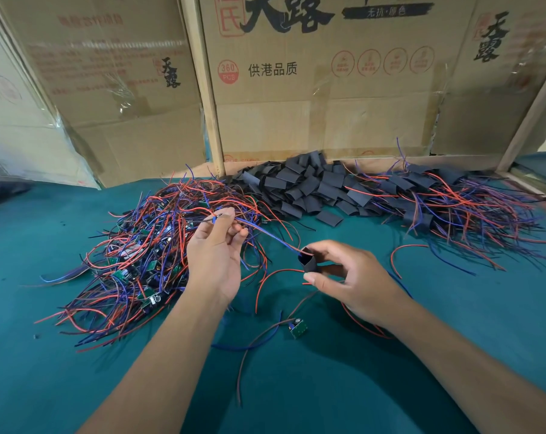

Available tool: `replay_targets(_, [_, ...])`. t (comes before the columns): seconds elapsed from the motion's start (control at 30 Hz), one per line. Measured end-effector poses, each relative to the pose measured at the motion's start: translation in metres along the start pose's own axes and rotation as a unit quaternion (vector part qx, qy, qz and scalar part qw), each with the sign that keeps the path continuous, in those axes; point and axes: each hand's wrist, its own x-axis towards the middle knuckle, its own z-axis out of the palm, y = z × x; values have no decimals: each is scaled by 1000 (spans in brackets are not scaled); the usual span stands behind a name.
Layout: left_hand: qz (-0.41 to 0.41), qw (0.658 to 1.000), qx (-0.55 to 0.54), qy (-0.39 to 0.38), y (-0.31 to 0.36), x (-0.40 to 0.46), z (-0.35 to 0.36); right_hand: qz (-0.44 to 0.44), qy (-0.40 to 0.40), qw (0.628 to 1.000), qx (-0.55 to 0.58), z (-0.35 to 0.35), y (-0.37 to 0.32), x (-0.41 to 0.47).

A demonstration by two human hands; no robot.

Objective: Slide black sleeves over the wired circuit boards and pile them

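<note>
My right hand (353,277) pinches a black sleeve (309,261), squeezed so that its mouth gapes toward the left. My left hand (217,249) pinches the ends of red and blue wires (265,231) that run straight into the sleeve's mouth. On the green table below my hands lies a small green circuit board (297,328) with wires trailing from it. A tangle of bare wired boards (146,255) covers the left of the table. Flat black sleeves (300,186) are heaped at the back centre. Sleeved boards (447,195) with wires are piled at the back right.
Large cardboard boxes (312,89) and wooden posts (207,89) wall off the back of the green table (343,386). A loose red wire (404,250) lies to the right of my right hand.
</note>
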Motion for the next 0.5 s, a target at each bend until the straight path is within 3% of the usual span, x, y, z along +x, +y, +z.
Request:
replay_targets(0.23, [18,1000,22,11,-1,1,-3,-2,5,1000,1,0,1,0])
replay_targets(0.5, [141,972,184,-35,-9,-2,-2,-13,29,993,-111,-2,3,0])
